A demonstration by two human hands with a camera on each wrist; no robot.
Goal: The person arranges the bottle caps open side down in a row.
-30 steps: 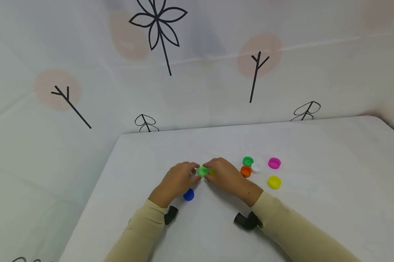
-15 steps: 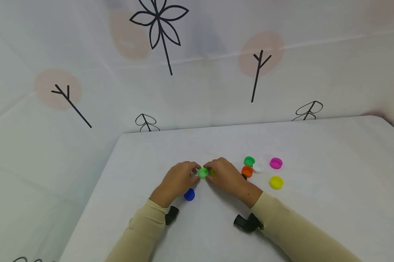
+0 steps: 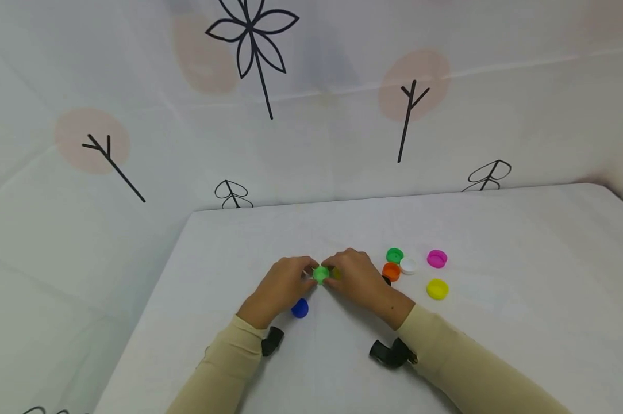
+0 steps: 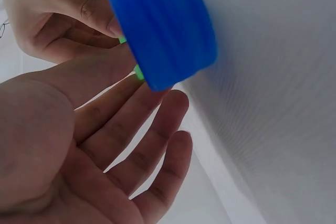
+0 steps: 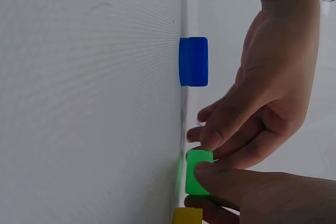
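In the middle of the white table, a light green bottle cap (image 3: 320, 275) stands between the fingertips of both hands. My left hand (image 3: 284, 283) has thumb and forefinger at its left side. My right hand (image 3: 360, 279) pinches it from the right; the right wrist view shows that thumb pressed on the green cap's (image 5: 197, 182) side. Partly hidden behind the right fingers is a yellow cap (image 3: 337, 273). A blue cap (image 3: 300, 309) lies nearer the body, below the left hand, and blocks much of the green one in the left wrist view.
Beyond the right wrist lie a green cap (image 3: 395, 256), an orange cap (image 3: 391, 272), a white cap (image 3: 408, 265), a pink cap (image 3: 437, 259) and another yellow cap (image 3: 438, 289). A small black thing (image 3: 387, 280) shows beside the right wrist. Patterned cloth (image 3: 322, 132) hangs behind the table.
The green cap has shifted very slightly toward the body, with both hands staying around it. The head view has moved a little; the other caps lie as before.
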